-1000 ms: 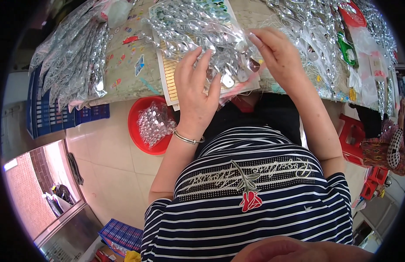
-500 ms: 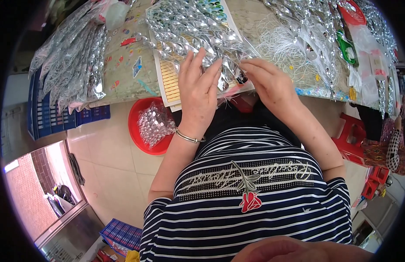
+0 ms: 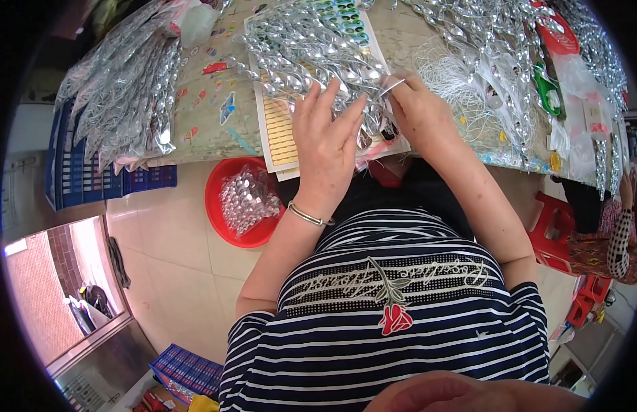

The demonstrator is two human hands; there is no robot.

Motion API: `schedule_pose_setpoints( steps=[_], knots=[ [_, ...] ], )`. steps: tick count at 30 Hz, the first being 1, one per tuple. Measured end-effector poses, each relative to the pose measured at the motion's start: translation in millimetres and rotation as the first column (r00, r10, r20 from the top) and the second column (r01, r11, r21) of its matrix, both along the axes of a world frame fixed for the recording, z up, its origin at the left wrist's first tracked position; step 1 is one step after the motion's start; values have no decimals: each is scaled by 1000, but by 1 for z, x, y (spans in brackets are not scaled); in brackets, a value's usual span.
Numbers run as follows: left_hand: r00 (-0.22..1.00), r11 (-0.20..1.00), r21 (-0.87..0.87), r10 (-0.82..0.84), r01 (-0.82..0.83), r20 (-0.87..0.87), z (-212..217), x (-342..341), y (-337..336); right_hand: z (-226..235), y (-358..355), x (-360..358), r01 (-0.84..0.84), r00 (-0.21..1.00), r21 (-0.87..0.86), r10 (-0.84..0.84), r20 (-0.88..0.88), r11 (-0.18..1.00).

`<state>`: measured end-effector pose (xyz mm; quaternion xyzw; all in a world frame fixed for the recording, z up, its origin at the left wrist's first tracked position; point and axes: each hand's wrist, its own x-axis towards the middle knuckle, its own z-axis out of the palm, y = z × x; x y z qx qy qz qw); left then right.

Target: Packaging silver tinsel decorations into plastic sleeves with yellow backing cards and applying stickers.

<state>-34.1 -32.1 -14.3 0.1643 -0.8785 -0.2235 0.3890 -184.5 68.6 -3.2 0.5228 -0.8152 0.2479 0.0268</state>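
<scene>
Twisted silver foil strands (image 3: pixel 298 51) lie in a heap over printed sheets (image 3: pixel 281 137) on the table before me. My left hand (image 3: pixel 324 141) rests at the near edge of this heap, its fingers stretched out and apart. Just right of it, my right hand (image 3: pixel 423 113) pinches a shiny silver strip (image 3: pixel 393 86) between thumb and fingertips. Part of that strip is hidden by the fingers. Loose white strings (image 3: pixel 463 79) lie to the right of my right hand, among more silver strands.
Bundled silver strands (image 3: pixel 129 89) cover the table's left side, above a blue crate (image 3: pixel 71 168). A red basin (image 3: pixel 219 223) with bagged silver pieces stands on the floor. At the right lie a green tool (image 3: pixel 549 96) and a red dish (image 3: pixel 559 31). A red stool (image 3: pixel 552 230) stands below.
My right hand has turned and lifted a silver strip, which now shows bright at its fingertips. My left hand stays over the heap with fingers spread. The whole view has shifted slightly.
</scene>
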Motion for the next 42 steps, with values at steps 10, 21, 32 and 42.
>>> schedule_pose_setpoints(
  steps=[10,21,32,42],
  knots=[
    [1000,999,33,-5,4,11,-4,-3,-1,5,-10,3,-88,991,-68,94,94,994],
    [999,995,96,-31,34,-29,-6,4,-3,6,-21,33,-142,981,-83,152,119,986],
    [993,987,122,-100,107,-63,0,14,-12,-6,-32,32,-272,915,11,255,314,962],
    [981,991,46,117,-125,155,-27,27,-47,-1,1,21,-56,994,-113,45,-104,992]
  ],
)
